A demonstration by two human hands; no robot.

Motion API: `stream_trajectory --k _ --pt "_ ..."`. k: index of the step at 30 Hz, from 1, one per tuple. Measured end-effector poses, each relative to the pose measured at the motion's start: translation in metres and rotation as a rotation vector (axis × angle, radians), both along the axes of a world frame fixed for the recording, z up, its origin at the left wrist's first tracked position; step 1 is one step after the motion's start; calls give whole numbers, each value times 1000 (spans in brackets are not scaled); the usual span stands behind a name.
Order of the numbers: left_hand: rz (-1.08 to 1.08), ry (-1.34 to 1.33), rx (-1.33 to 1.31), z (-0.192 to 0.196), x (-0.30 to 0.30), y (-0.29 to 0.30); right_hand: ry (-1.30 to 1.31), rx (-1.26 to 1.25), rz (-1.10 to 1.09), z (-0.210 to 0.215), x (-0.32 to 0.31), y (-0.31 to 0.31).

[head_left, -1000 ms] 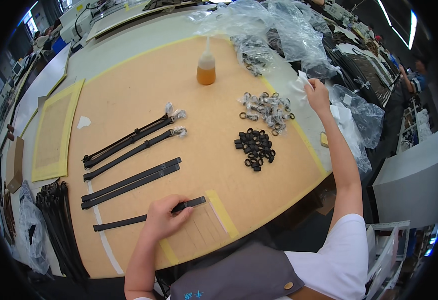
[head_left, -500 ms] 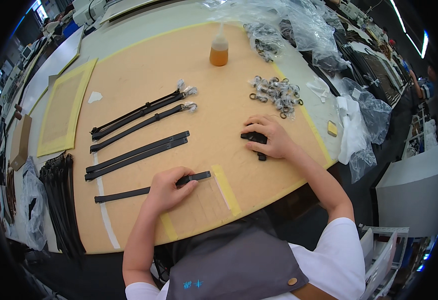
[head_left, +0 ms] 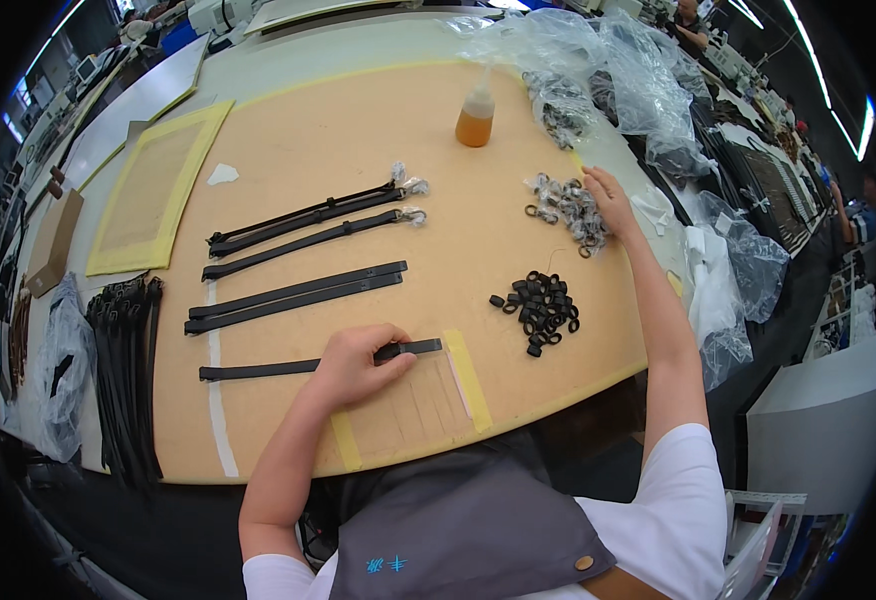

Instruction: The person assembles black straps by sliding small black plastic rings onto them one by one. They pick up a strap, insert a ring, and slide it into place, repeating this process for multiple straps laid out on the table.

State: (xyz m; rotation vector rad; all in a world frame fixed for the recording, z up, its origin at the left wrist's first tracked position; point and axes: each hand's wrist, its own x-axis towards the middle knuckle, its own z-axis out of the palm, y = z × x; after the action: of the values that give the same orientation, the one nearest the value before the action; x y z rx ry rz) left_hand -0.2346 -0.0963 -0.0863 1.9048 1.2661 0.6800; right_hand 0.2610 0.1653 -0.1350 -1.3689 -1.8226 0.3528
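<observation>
My left hand is closed around a flat black strap, its fingers and thumb gripping near the right end. That end sticks out past my fingers, close to a strip of yellow tape. At the far right, my right hand rests against the right side of a pile of metal clasps in clear plastic wrap. Its fingers look stretched out, partly seen, with nothing visible in them. Between my hands, toward the right, lies a heap of small black loops.
Two plain black straps lie beyond my left hand, with several clasp-fitted straps farther back. A bottle of amber liquid stands upright at the back. More black straps hang at the left edge; plastic bags crowd the back right.
My right hand has left the black loops and moved away to the clasp pile, uncovering the heap. My left hand still grips the strap. The whole view has shifted slightly.
</observation>
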Motion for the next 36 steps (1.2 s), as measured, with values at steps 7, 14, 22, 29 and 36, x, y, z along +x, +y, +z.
stream_trajectory --k 7,14,22,29,36 --pt "14 30 -13 0 -1 -3 -68 -150 318 21 -101 -32" --pt "-12 29 12 0 -2 0 155 -328 346 21 -125 -22" --pt "6 -2 -24 -3 -4 1 -152 -317 469 20 -178 5" --pt "-13 23 5 -2 -5 0 -552 -136 581 64 -216 -65" --pt "33 -152 85 -11 -12 3 -590 -15 695 58 -242 -110"
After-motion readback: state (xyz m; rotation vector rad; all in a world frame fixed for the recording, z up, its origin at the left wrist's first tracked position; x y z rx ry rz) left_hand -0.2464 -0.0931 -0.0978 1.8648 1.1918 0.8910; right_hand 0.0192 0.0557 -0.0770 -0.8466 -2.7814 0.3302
